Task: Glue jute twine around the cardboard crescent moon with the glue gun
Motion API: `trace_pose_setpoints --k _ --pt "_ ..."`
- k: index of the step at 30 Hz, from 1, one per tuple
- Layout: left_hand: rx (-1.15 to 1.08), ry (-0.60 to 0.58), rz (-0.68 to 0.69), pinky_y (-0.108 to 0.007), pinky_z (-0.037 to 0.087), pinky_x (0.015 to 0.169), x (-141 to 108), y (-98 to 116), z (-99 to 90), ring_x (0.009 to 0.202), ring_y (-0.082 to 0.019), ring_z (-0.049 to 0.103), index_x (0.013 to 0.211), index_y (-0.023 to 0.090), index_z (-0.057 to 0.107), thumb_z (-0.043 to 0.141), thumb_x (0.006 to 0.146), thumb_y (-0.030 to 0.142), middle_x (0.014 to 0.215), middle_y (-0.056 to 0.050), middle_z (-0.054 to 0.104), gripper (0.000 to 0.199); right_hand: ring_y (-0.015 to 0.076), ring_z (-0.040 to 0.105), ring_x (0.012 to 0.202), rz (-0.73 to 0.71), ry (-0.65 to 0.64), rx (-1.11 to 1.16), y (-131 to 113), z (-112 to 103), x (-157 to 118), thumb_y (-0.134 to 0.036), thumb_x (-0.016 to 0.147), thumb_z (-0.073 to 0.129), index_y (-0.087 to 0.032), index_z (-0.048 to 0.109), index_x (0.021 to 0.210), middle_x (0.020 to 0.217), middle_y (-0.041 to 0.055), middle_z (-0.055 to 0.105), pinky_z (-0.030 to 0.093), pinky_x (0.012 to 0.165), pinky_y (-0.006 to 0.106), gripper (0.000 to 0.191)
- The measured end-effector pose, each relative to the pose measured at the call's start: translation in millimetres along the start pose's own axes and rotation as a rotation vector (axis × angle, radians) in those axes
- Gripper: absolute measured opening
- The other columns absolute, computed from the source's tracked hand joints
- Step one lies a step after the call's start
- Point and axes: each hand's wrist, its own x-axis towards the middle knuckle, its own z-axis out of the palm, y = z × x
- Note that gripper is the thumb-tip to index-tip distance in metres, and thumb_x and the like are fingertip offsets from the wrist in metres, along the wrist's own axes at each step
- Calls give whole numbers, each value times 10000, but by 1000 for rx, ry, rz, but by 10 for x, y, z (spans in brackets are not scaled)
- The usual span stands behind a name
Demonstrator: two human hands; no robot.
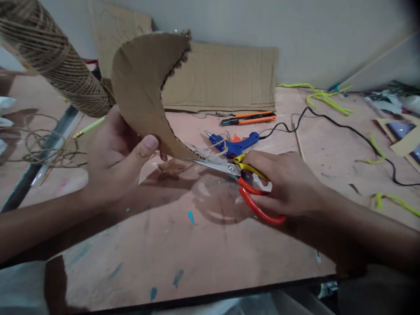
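My left hand [121, 153] pinches a crescent-shaped cardboard piece [141, 83], thumb on its face and fingers behind. Rough twine trim lines the upper part of its inner curve. In my right hand [285, 179] are scissors [226, 167] with red and yellow handles. Their blades meet the lower right tip of the crescent, where a clear film-like scrap shows. Just behind the scissors lies a blue glue gun [234, 144] on the table. Below the crescent, a small brown star shape [170, 169] rests partly in shadow.
A twine-wrapped cone [59, 61] leans in at upper left, above loose twine [49, 140] and a pencil [89, 127]. An orange utility knife [248, 118] lies before a cardboard sheet [229, 74]. The glue gun's black cord [344, 122] runs right, past yellow yarn [328, 99].
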Motion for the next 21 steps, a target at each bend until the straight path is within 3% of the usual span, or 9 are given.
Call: trace_pose_setpoints --k 3,6,11,13,15,17,21 --pt "22 -112 49 -645 861 1282 -3 -167 31 1664 -403 846 1405 431 818 985 1091 829 1415 -20 970 534 233 648 741 2 49 -133 -12 22 -22 -574 1137 637 -261 718 1200 991 59 809 287 705 369 330" --pt "44 -128 38 -646 857 1286 -19 -295 47 1762 -426 773 1332 425 820 980 1036 925 1433 -20 974 602 228 671 716 -12 43 -207 -60 -12 -14 -535 1141 644 -244 721 1191 980 58 829 332 691 366 305" --pt "75 -105 58 -613 858 1257 -76 -123 -45 1828 -440 708 1358 446 813 945 1051 940 1513 -13 957 597 222 664 671 -37 97 -245 -107 -30 -2 -561 1148 693 -240 721 1155 928 50 826 340 668 373 322" --pt "101 -17 73 -597 849 1257 -62 -15 -76 1770 -422 757 1439 460 818 943 1126 816 1557 -6 928 491 214 623 651 -24 119 -247 -111 -23 0 -593 1146 711 -247 712 1117 873 34 783 322 656 371 347" --pt "142 133 102 -601 841 1254 -15 25 -87 1555 -365 873 1492 435 862 966 1171 656 1460 -13 897 403 208 586 641 -4 119 -239 -113 -19 2 -650 1135 738 -254 710 1089 821 20 735 313 652 370 400" --pt "163 186 213 -659 837 1231 42 -7 -88 1306 -325 917 1457 347 926 1038 1109 663 1304 -38 857 483 207 582 649 13 105 -227 -118 -19 1 -698 1124 752 -257 717 1080 825 23 739 314 655 371 445" --pt "158 210 242 -805 707 1381 85 -90 -69 1271 -331 887 1469 259 942 1047 1073 699 1257 -59 823 601 196 562 653 21 139 -232 -141 -17 -13 -685 1128 752 -249 726 1073 845 28 755 312 652 375 440"
